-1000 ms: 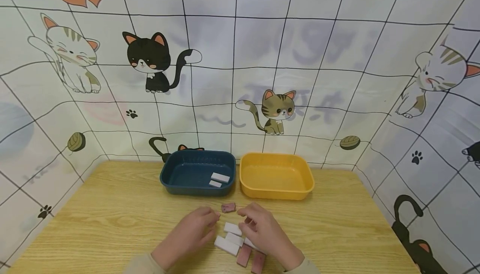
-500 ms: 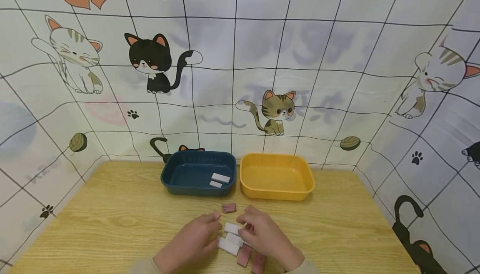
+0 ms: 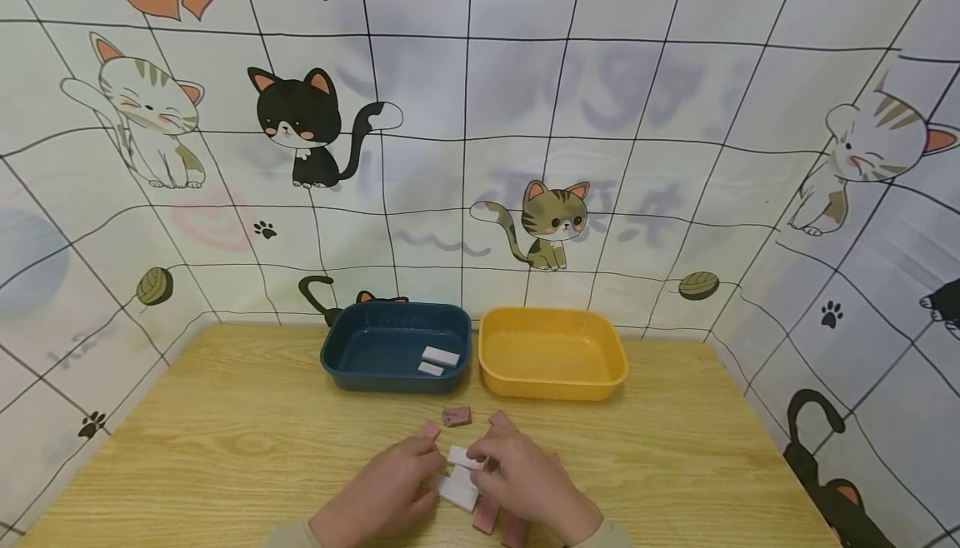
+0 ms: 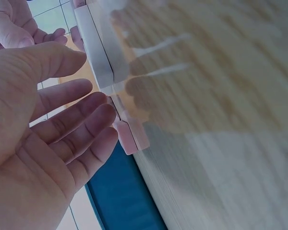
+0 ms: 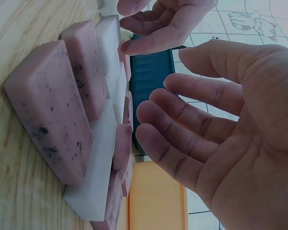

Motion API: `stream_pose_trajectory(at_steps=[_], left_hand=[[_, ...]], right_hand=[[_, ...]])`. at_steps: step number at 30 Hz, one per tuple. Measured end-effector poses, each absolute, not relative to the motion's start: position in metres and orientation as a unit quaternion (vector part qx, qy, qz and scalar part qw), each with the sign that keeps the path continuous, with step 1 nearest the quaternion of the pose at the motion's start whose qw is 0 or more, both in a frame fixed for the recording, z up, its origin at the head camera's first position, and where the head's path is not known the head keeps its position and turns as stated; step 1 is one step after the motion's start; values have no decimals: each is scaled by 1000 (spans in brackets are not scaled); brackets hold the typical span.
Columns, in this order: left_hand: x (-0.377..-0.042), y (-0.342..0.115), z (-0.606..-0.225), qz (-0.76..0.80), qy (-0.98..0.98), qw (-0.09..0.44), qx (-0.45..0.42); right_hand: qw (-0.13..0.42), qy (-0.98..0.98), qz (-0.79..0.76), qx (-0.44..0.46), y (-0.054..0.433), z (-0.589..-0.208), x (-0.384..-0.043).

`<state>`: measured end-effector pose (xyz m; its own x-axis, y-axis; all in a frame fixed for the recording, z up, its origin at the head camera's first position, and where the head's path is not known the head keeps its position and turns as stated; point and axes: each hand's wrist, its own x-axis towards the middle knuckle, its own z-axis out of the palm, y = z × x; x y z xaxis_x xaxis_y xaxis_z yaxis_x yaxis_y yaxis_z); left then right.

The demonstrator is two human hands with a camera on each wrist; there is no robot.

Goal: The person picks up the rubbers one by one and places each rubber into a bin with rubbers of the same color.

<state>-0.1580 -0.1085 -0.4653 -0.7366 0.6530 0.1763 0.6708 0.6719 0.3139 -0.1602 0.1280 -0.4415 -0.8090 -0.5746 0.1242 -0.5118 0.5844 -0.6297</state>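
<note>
In the head view my left hand (image 3: 386, 481) and right hand (image 3: 528, 477) flank a cluster of small flat rectangular blocks on the table. White blocks (image 3: 459, 494) lie between them; pink blocks (image 3: 487, 515) lie toward the front. More pink shows beyond the fingertips, including a dark-marked pink block (image 3: 457, 416). In the left wrist view the left hand (image 4: 53, 115) has loosely bent fingers beside a white block (image 4: 93, 45) and holds nothing. The right wrist view shows the right hand (image 5: 230, 120) relaxed, holding nothing, beside a dark-specked pink block (image 5: 50, 110). Some blocks are partly hidden.
A blue tray (image 3: 397, 382) with two white blocks (image 3: 440, 356) inside stands behind the cluster. Right next to it is a yellow tray (image 3: 555, 387). A cloth wall printed with cats and grid lines rises behind the wooden table (image 3: 225, 431) and on both sides.
Both hands have drawn slightly toward the front, the right one also a little leftward. Pink blocks now show beyond the left fingertips and around the right hand.
</note>
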Motion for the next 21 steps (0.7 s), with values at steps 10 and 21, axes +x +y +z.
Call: stream_pose_trajectory(at_steps=[10, 21], left_hand=[[-158, -108, -466, -176, -911, 18, -373], [-160, -107, -465, -172, -910, 16, -376]], right_hand=[[95, 886, -339, -303, 125, -442, -160], [118, 883, -330, -311, 124, -444, -164]])
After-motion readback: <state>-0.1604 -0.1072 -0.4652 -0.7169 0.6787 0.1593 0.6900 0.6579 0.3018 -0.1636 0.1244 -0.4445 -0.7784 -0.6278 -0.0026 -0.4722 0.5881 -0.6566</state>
